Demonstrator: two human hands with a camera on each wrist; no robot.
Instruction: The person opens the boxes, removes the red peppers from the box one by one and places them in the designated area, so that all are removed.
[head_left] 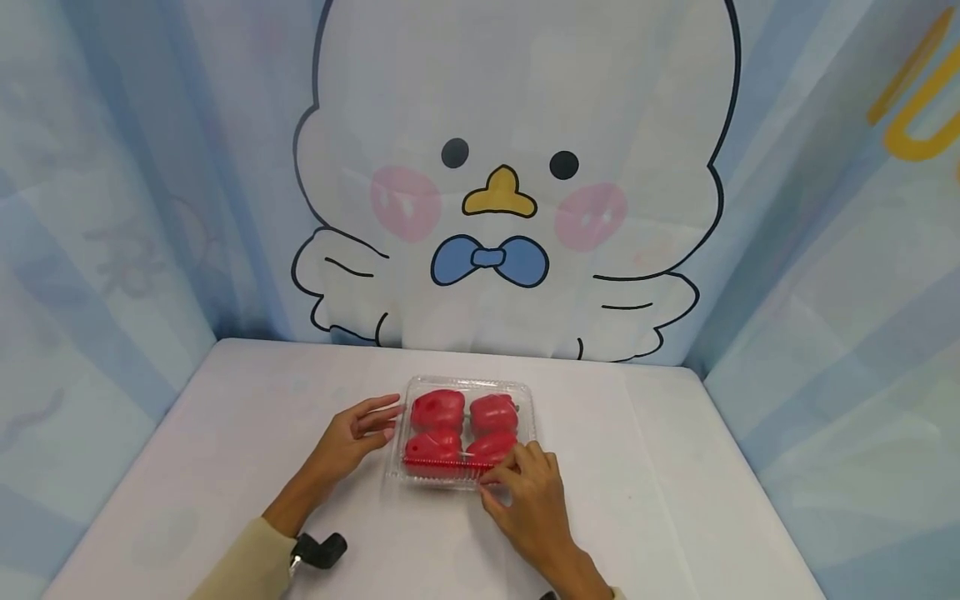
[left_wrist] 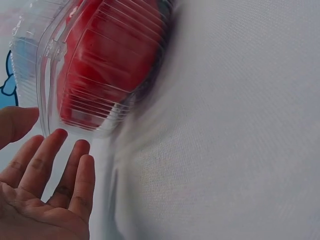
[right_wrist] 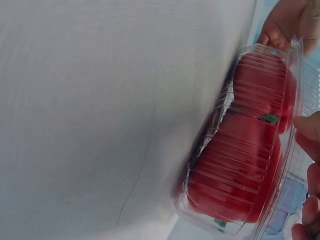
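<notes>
A clear plastic clamshell box (head_left: 472, 384) sits on the white table with its lid down. Through it show several red bell peppers (head_left: 438, 411), with bits of green stem visible in the right wrist view. At the box's front right corner my right hand (head_left: 534, 500) pinches the rim between thumb and forefinger, its other fingers curled. My left hand (head_left: 348, 442) is by the left side, fingers loosely extended and fingertips right at the box wall. The left wrist view has that palm turned up, thumb near the lid's edge.
The white tabletop (head_left: 660, 483) spreads around the box. Behind it hangs a light blue curtain (head_left: 142, 208) printed with a white cartoon bird (head_left: 517, 100). A black wrist camera mount (head_left: 321, 551) projects from the left sleeve (head_left: 251, 562).
</notes>
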